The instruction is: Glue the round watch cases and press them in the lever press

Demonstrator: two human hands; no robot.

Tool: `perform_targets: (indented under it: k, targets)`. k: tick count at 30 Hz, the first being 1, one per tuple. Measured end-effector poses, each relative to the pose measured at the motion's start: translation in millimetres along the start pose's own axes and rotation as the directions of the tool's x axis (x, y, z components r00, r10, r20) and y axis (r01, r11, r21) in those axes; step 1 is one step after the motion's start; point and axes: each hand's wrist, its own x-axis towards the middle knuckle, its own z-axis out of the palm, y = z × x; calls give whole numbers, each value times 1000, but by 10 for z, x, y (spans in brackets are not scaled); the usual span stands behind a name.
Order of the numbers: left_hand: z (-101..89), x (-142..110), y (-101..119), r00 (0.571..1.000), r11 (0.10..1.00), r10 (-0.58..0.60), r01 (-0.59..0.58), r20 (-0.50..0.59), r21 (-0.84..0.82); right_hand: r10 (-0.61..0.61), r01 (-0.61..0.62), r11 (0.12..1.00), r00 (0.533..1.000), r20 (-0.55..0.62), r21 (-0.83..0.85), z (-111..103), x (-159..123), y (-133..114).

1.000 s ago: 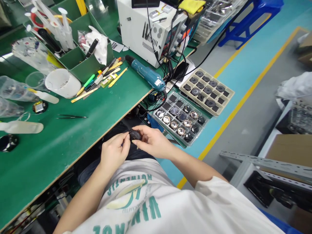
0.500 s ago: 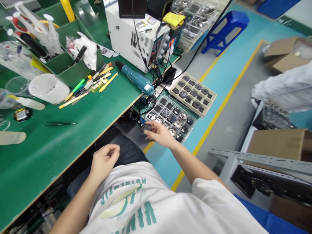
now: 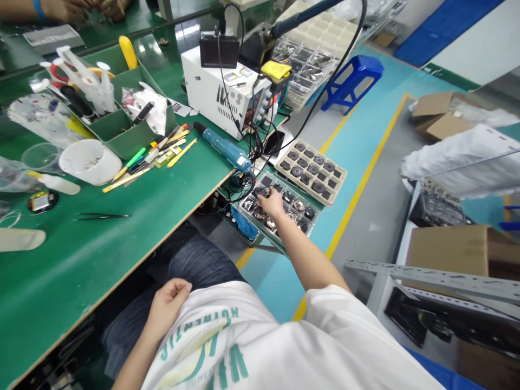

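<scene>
My right hand [image 3: 271, 202] reaches over a clear compartment tray [image 3: 309, 232] of round, watch-like parts. Its fingers pinch a dark round watch part [image 3: 262, 191] above the tray's left side; the fingers partly cover it. Some parts in the tray are black, others coppery. Near my lap, my left hand [image 3: 169, 304] hangs with its fingers curled in, and nothing shows in it. Just behind the clear tray lies a beige tray [image 3: 340, 187] with dark round parts and square pads.
On the green bench [image 3: 134, 244] lie a blue electric screwdriver [image 3: 223, 146], tweezers [image 3: 103, 216], pens and a white cup [image 3: 89, 162]. A white power supply [image 3: 215, 89] trails cables. A blue stool [image 3: 353, 81] and a metal rack [image 3: 406, 271] stand to the right. Another person's hands [image 3: 93, 8] show at top left.
My right hand has moved forward from the tray's near left edge to over its compartments, with the dark part. My left hand is slightly lower in view, which has also shifted.
</scene>
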Motion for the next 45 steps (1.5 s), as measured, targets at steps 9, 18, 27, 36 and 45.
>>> perform_targets:
  k: [9,18,27,36,45]
  targets:
    - [-118,-167,121,995,996,90,-90,-46,14,-307,399,889,883,355,-224,-298,-941,-339]
    - [-1104,-909,1137,723,810,585,-543,-368,221,-552,706,236,-468,690,668,325,-2070,-2049]
    - [-2234,-237,2632,506,674,728,-402,-462,620,-410,549,-586,-835,367,596,2030,-2838,-3254]
    - [-2661,998,3661,686,278,707,-49,-170,959,-572,651,-567,-752,327,504,2182,-2554,-3023]
    - [-2718,1346,3939,828,-28,560,48,-24,998,-577,695,-503,-712,400,514,2183,-2599,-3025]
